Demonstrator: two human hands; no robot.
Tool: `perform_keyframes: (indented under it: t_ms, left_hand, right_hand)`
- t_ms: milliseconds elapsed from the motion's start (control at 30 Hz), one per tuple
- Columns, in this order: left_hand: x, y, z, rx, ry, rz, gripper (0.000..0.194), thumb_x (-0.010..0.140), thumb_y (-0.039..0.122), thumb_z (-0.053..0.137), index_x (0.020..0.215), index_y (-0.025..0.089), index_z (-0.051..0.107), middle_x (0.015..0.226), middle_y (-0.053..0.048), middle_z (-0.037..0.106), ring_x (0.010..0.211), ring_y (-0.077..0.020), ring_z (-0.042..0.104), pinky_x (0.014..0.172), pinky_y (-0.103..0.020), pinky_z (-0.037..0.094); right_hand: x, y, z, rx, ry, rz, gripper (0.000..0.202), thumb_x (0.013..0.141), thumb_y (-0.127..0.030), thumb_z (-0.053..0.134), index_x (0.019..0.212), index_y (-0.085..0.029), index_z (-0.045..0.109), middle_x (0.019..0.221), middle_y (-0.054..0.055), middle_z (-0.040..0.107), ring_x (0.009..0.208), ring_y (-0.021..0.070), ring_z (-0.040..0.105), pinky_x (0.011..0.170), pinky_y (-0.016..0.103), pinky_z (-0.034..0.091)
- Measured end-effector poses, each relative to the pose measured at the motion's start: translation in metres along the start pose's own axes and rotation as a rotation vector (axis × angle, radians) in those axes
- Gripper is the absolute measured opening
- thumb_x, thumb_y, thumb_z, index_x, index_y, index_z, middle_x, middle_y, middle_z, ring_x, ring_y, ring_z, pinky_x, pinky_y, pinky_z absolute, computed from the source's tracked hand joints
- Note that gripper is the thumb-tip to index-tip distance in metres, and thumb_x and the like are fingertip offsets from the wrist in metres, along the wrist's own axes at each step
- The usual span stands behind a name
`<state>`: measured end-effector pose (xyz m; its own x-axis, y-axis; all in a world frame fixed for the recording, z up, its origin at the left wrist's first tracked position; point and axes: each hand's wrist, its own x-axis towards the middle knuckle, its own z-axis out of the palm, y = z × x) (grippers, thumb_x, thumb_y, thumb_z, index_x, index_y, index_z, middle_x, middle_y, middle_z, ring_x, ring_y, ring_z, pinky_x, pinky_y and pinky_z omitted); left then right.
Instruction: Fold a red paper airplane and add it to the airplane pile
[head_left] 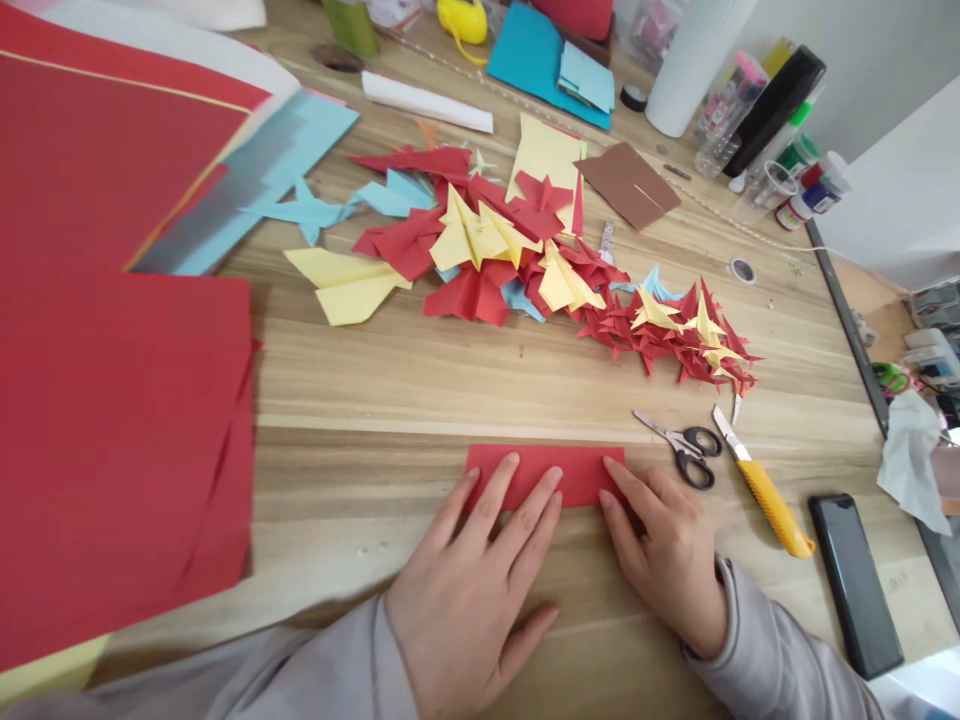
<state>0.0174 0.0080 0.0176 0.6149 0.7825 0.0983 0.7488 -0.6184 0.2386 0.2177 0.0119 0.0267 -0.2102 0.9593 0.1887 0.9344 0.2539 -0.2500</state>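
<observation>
A folded strip of red paper (574, 478) lies lengthwise on the table in front of me. My left hand (484, 575) rests flat over its left part, fingers spread and holding nothing. At the strip's right end, my right hand (660, 545) has its thumb and index finger on the paper, with the other fingers curled in. Black-handled scissors (686, 450) lie just beyond my right hand. Beside them is a yellow utility knife (772, 505) with its blade showing.
Beyond the strip sits a heap of folded red, yellow and blue paper planes (487, 240). Large red sheets (127, 430) cover the left side. A black phone (855, 585) lies at the right. Small bottles (799, 150) and a white roll (694, 70) stand at the back.
</observation>
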Motion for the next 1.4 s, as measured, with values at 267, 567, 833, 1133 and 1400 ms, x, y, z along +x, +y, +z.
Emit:
perform_keyframes:
  t_ms: [267, 567, 833, 1133, 1400]
  left_hand:
    - [-0.001, 0.002, 0.001, 0.016, -0.043, -0.008, 0.068, 0.082, 0.062, 0.045, 0.135, 0.019, 0.050, 0.149, -0.007, 0.038, 0.137, -0.0380, 0.024, 0.110, -0.053, 0.017]
    - [-0.002, 0.004, 0.000, 0.031, -0.122, -0.016, 0.072, 0.084, 0.062, 0.040, 0.141, 0.018, 0.042, 0.155, -0.008, 0.025, 0.140, -0.0385, 0.016, 0.112, -0.054, 0.012]
    - [-0.004, 0.004, 0.002, 0.019, -0.092, -0.013, 0.071, 0.086, 0.060, 0.038, 0.141, 0.016, 0.041, 0.155, -0.008, 0.023, 0.141, -0.0381, 0.013, 0.114, -0.053, 0.008]
    - [-0.003, 0.004, 0.002, 0.024, -0.085, -0.005, 0.073, 0.085, 0.060, 0.040, 0.142, 0.014, 0.039, 0.155, -0.010, 0.024, 0.142, -0.0388, 0.012, 0.114, -0.055, 0.005]
    - [-0.005, 0.005, 0.003, 0.019, -0.034, 0.002, 0.071, 0.086, 0.057, 0.042, 0.140, 0.012, 0.041, 0.154, -0.012, 0.025, 0.143, -0.0357, 0.011, 0.116, -0.050, 0.003]
  right_hand:
    - [-0.002, 0.002, 0.000, 0.017, -0.011, -0.027, 0.030, 0.093, -0.027, 0.049, 0.116, -0.017, 0.064, 0.069, 0.003, 0.058, 0.060, 0.0139, 0.055, 0.056, 0.026, 0.043]
    - [-0.004, 0.009, 0.004, 0.004, 0.031, -0.079, 0.030, 0.092, -0.031, 0.049, 0.112, -0.018, 0.066, 0.068, 0.003, 0.059, 0.058, 0.0135, 0.056, 0.055, 0.025, 0.043]
    - [-0.006, 0.011, 0.005, -0.001, 0.041, -0.092, 0.029, 0.092, -0.031, 0.050, 0.113, -0.017, 0.066, 0.072, 0.004, 0.061, 0.059, 0.0137, 0.057, 0.057, 0.026, 0.043]
    - [-0.005, 0.013, 0.007, 0.003, 0.074, -0.110, 0.029, 0.091, -0.033, 0.051, 0.110, -0.017, 0.068, 0.071, 0.005, 0.063, 0.058, 0.0141, 0.057, 0.056, 0.025, 0.043]
    - [-0.005, 0.014, 0.007, -0.009, 0.091, -0.135, 0.029, 0.092, -0.032, 0.051, 0.111, -0.017, 0.067, 0.071, 0.004, 0.062, 0.057, 0.0134, 0.056, 0.056, 0.025, 0.042]
